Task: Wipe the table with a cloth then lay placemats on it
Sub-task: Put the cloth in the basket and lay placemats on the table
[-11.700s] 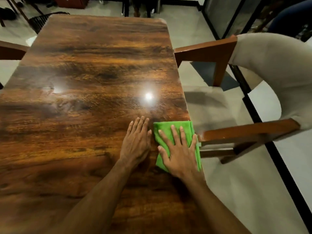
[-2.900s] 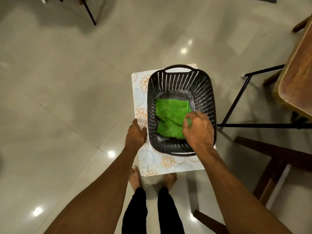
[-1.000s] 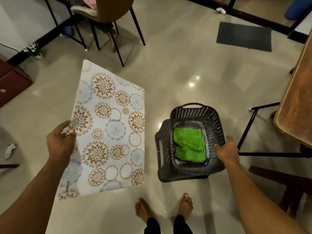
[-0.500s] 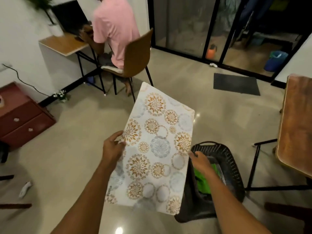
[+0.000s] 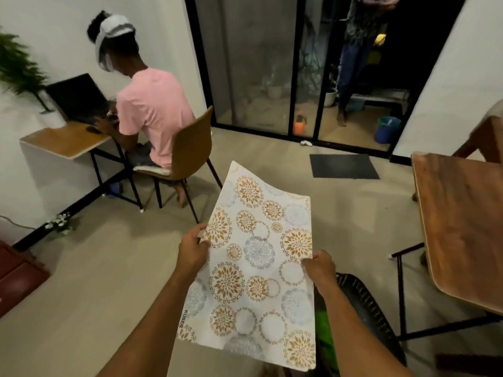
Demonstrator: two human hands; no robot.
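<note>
Head view is showing me the wooden table (image 5: pixel 462 227) off to the right, well apart from the placemat (image 5: pixel 258 268) I am holding up over the floor. Beneath its right side a dark basket (image 5: pixel 364 300) is sitting, with the green cloth (image 5: pixel 325 338) inside. My left grip (image 5: pixel 192 253) is pinching the placemat's left edge and my right grip (image 5: pixel 321 268) is clutching its right edge.

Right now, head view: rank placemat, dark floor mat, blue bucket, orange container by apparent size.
1. placemat, largest, though nearest the camera, which inflates it
2. dark floor mat
3. blue bucket
4. orange container
</note>
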